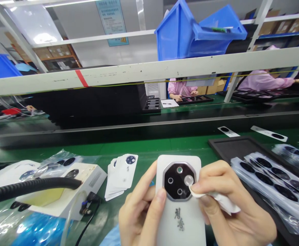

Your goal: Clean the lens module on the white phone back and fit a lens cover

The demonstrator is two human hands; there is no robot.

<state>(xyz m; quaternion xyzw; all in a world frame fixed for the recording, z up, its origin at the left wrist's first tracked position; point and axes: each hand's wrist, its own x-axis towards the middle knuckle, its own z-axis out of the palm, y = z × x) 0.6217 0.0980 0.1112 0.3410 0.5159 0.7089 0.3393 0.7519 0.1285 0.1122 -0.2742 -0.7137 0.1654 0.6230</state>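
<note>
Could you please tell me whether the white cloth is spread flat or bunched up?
Bunched up: the white cloth is pinched in the right hand, its end creased.

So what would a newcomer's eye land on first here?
Probably the white phone-shaped panel with its black octagonal patch, bottom center, held in the left hand. The right hand pinches a white cloth-like scrap at that patch's edge. Next, likely the blue bin up top, right of center.

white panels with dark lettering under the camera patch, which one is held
The front-centre panel, gripped by the left hand; the right hand holds a white wipe at its camera patch. The other panel lies atop the left stack.
</note>
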